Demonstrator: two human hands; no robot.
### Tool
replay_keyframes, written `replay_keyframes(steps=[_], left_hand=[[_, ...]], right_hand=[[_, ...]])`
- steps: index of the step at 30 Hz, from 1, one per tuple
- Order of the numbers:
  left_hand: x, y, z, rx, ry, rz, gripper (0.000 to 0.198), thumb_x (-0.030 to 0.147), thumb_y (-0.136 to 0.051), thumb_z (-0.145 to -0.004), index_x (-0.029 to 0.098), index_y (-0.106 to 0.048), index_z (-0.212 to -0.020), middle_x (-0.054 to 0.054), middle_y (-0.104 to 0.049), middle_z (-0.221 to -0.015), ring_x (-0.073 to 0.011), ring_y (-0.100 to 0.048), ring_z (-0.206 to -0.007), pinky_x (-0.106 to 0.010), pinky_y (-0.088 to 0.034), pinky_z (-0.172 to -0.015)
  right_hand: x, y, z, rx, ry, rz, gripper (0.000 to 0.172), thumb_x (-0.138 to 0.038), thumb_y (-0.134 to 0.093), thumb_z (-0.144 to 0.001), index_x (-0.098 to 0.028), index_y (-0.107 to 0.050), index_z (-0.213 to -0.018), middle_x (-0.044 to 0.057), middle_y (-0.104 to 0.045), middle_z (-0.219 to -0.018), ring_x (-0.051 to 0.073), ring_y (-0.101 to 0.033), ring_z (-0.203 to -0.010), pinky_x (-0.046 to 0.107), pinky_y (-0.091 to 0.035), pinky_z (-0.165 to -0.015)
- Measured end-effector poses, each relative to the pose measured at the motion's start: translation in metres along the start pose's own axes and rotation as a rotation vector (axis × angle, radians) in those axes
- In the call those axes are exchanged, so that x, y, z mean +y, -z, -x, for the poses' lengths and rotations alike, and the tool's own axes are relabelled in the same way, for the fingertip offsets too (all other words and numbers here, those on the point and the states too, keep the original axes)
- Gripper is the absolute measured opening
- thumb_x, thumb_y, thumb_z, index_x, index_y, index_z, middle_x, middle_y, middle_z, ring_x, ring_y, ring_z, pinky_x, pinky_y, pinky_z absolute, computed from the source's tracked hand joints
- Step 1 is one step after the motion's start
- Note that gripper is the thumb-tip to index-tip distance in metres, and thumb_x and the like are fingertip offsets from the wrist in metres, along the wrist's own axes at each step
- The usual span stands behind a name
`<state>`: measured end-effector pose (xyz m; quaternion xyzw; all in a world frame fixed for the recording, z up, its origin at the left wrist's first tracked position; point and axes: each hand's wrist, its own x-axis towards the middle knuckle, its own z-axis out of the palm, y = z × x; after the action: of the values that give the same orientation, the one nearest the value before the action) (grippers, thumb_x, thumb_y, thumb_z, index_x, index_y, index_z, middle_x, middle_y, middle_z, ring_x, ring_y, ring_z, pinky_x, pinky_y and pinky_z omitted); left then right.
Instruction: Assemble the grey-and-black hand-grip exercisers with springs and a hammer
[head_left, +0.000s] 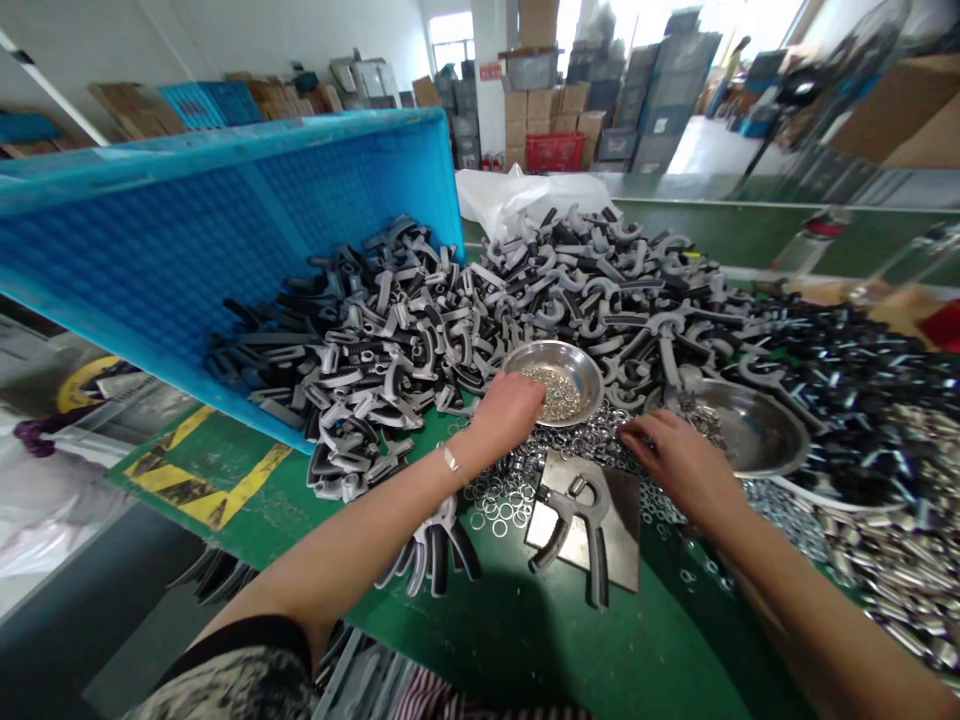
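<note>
Starting left with a blue crate (pixel 172 255) tipped on its side, spilling grey-and-black handle pieces (pixel 405 380) out in a broad heap: plenty left to work through, judging by that. On past a small cluster of handles (pixel 439 555) by the near edge; can't say whether finished or waiting. Now over to the left grip (pixel 511 408), dipping into a steel bowl (pixel 591 375) of brassy fittings (pixel 562 393), fingertips hidden, so no telling whether pinching anything. Just below, past loose rings (pixel 510 503), down to a metal plate (pixel 624 525) with a handle assembly (pixel 574 508) lying flat on top, legs pointing nearer; probably part-built, to judge from the hardware all round. Across to the right grip (pixel 682 462), fingers curled low beside a second bowl (pixel 761 430); can't tell if grasping something small. Then black knobs (pixel 847 370) and shiny metal sleeves (pixel 900 580), seemingly well stocked.

Underneath it all, a scuffed green counter (pixel 705 640), marked with yellow tape (pixel 180 480) at left. Further back, a pale wall (pixel 300 40), stacked cartons (pixel 527 105) above a red crate (pixel 555 152), then tall grey bins (pixel 667 95) against bright windows.
</note>
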<state>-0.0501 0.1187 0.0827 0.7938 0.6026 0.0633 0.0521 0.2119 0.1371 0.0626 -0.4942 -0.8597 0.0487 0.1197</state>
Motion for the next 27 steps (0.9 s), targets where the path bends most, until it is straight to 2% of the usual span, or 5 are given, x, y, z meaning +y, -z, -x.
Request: replay_keyframes(steps=[4, 8, 16, 22, 27], left_hand=[[-0.026, -0.012, -0.061, -0.089, 0.016, -0.054, 0.012, 0.008, -0.060, -0.081, 0.011, -0.072, -0.082, -0.017, -0.073, -0.094, -0.0311, -0.063, -0.104, -0.046, -0.038, -0.100], [-0.030, -0.027, -0.070, -0.094, 0.027, -0.047, 0.013, 0.011, -0.060, -0.082, 0.012, -0.073, -0.083, -0.017, -0.074, -0.095, -0.0300, -0.064, -0.104, -0.045, -0.036, -0.104], [-0.032, -0.029, -0.066, -0.050, 0.099, 0.053, 0.019, 0.017, -0.054, -0.088, 0.012, -0.072, -0.092, -0.016, -0.073, -0.098, -0.0282, -0.066, -0.101, -0.040, -0.044, -0.095], [-0.026, -0.028, -0.065, 0.009, 0.148, 0.148, 0.020, 0.011, -0.051, -0.088, 0.010, -0.069, -0.097, -0.015, -0.072, -0.098, -0.0251, -0.067, -0.096, -0.034, -0.049, -0.087], [-0.013, -0.008, -0.043, 0.092, 0.110, 0.238, 0.016, 0.016, -0.054, -0.091, 0.012, -0.068, -0.099, -0.010, -0.072, -0.099, -0.0207, -0.065, -0.095, -0.031, -0.050, -0.087]], right_hand=[[-0.035, -0.011, -0.068, -0.061, 0.206, 0.070, 0.018, -0.023, -0.058, -0.092, -0.017, -0.075, -0.087, 0.014, -0.070, -0.090, 0.029, -0.059, -0.095, 0.039, -0.044, -0.087], [-0.045, -0.042, -0.111, -0.139, 0.218, 0.048, 0.008, -0.020, -0.071, -0.082, -0.018, -0.076, -0.077, 0.013, -0.073, -0.083, 0.028, -0.060, -0.093, 0.036, -0.044, -0.087], [-0.037, -0.066, -0.112, -0.163, 0.095, -0.015, 0.013, -0.026, -0.067, -0.088, -0.016, -0.074, -0.090, 0.015, -0.074, -0.093, 0.029, -0.063, -0.100, 0.037, -0.047, -0.086], [-0.038, -0.066, -0.113, -0.128, 0.027, -0.104, 0.028, -0.036, -0.061, -0.095, -0.016, -0.064, -0.114, 0.007, -0.066, -0.113, 0.020, -0.066, -0.098, 0.042, -0.054, -0.086], [-0.041, -0.047, -0.111, -0.016, -0.036, -0.255, 0.017, -0.030, -0.060, -0.093, -0.013, -0.067, -0.092, 0.007, -0.071, -0.090, 0.021, -0.066, -0.086, 0.035, -0.052, -0.079]])
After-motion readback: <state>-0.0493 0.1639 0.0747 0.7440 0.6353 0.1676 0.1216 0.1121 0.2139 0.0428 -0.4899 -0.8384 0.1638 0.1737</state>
